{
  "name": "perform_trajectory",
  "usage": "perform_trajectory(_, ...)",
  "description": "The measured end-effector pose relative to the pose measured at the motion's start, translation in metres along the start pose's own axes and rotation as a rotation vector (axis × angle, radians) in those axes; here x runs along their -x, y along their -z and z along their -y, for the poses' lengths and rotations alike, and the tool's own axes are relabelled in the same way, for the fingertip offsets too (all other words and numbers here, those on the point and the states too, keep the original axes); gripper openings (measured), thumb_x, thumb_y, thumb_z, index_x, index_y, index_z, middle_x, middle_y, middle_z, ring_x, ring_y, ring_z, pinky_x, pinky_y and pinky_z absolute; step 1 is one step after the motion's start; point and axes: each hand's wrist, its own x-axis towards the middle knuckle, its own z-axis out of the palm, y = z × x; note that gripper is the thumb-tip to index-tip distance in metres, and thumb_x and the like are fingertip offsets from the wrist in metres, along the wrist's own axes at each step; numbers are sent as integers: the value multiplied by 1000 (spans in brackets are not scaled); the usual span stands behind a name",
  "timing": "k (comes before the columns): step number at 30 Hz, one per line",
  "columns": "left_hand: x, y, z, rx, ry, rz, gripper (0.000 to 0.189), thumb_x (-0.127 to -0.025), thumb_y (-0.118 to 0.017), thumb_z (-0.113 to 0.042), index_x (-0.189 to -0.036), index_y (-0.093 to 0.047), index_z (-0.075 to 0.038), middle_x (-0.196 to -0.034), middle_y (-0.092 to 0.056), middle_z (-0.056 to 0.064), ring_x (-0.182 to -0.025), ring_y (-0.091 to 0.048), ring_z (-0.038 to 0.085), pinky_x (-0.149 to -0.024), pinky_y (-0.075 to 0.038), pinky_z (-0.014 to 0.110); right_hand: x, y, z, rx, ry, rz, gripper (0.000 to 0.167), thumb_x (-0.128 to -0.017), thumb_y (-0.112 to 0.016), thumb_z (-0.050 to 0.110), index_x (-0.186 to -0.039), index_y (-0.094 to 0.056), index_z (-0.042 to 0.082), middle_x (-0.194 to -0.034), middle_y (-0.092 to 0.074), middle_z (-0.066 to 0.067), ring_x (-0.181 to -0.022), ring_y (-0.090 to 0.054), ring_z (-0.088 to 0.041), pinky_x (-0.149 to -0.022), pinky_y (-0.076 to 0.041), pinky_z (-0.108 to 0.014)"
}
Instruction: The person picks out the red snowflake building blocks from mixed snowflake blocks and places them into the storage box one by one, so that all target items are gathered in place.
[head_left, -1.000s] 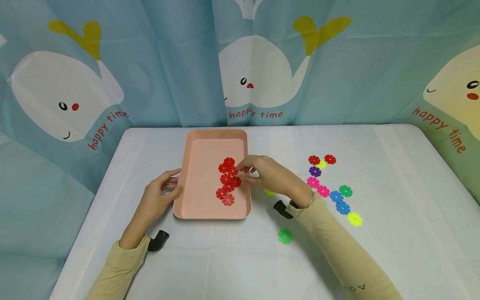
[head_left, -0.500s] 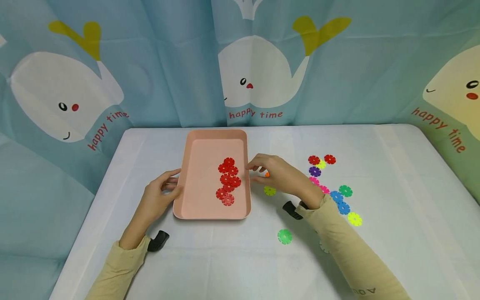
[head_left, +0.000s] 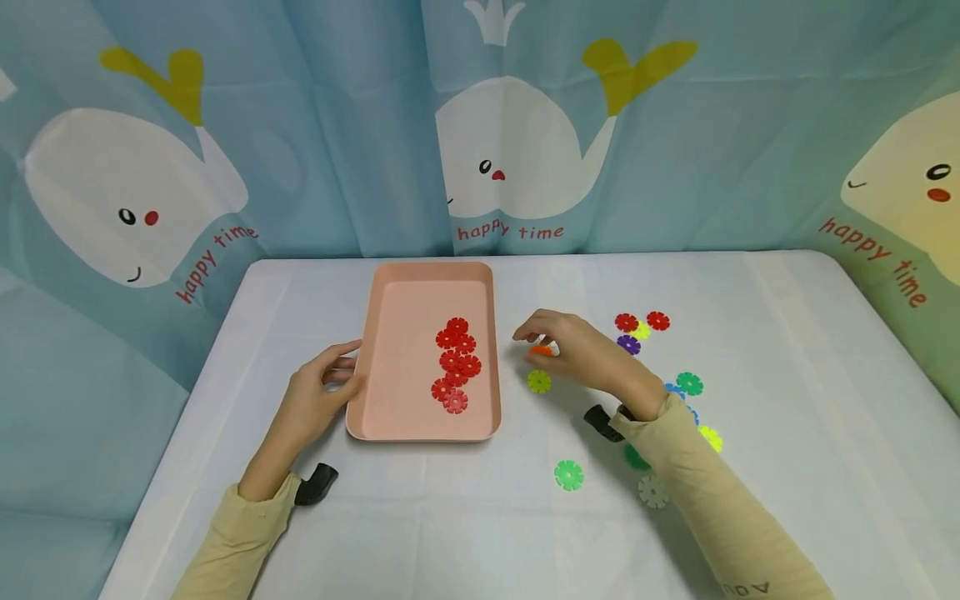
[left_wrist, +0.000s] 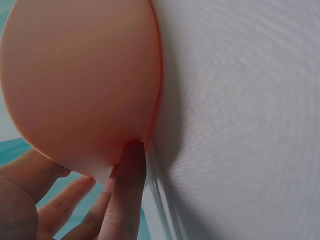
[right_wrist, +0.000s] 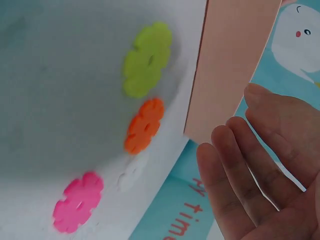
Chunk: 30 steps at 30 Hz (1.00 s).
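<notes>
A pink tray [head_left: 401,358] lies on the white-covered table, with several red snowflake discs [head_left: 456,363] bunched on its right half. My left hand [head_left: 309,398] rests its fingertips on the tray's left side; in the left wrist view the fingers [left_wrist: 131,185] touch the outer wall. To the right of the tray, my right hand [head_left: 576,353] hovers with nothing in its relaxed fingers. Partly hidden under it is an orange disc [head_left: 542,351], and just nearer lies a yellow-green disc [head_left: 538,382]. The right wrist view also has a pink disc [right_wrist: 78,202] on the cloth.
Farther right are two red discs [head_left: 658,321], a purple disc [head_left: 628,344] and a green disc [head_left: 690,383]. Blue discs and a yellow disc [head_left: 710,438] are partly behind the right sleeve. A light green disc [head_left: 569,475] and a pale disc [head_left: 653,492] lie nearer.
My right hand has withdrawn rightward from the tray's right edge to above the orange disc. Its forearm now covers the pink discs. The left hand and tray have stayed put.
</notes>
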Motion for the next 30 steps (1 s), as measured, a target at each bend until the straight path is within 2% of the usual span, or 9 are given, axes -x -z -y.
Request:
perform_trajectory(11,1,0,-1,3,4,2,50,-96,-65,-6,-144,-51,-5,-123,-64,21,-109,-66,33,-84,-51,27,11,5,-17,17,-62,-11,30,-86,-76,4,-115,-69,-2,-111,-68,-13,-98,-66,-28,-87,-55,-44)
perform_trajectory(23,0,-1,0,-2,-2,-8,50,-95,-66,-7,-143,-51,-5,-122,-65,22,-108,-66,34,-89,-51,43,19,9,-32,13,-56,-31,30,-85,-76,0,-114,-68,-4,-111,-67,-15,-97,-66,-31,-86,-55,-45)
perform_trajectory(30,0,-1,1,-6,-8,-10,50,-96,-65,-7,-144,-51,-4,-122,-65,22,-108,-66,34,-90,-51,44,24,13,-38,27,-113,-9,33,-85,-76,0,-116,-67,-4,-113,-66,-16,-99,-64,-30,-87,-55,-45)
